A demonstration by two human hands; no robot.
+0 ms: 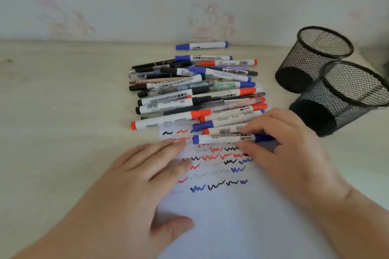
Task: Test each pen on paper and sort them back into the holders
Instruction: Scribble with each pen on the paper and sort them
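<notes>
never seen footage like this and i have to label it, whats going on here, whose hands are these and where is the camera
There is no machine here. A person wears a wide-angle camera on the head, so the single picture looks forward and down at their own two bare hands.

On the pale table lies a sheet of paper covered in red, black and blue test squiggles. Behind it is a pile of pens and whiteboard markers, with one blue marker lying apart near the wall. Two black mesh holders stand at the right; no pens show in them.

The left hand rests flat on the paper. The right hand closes its fingers on a blue-capped marker at the near edge of the pile.
</notes>
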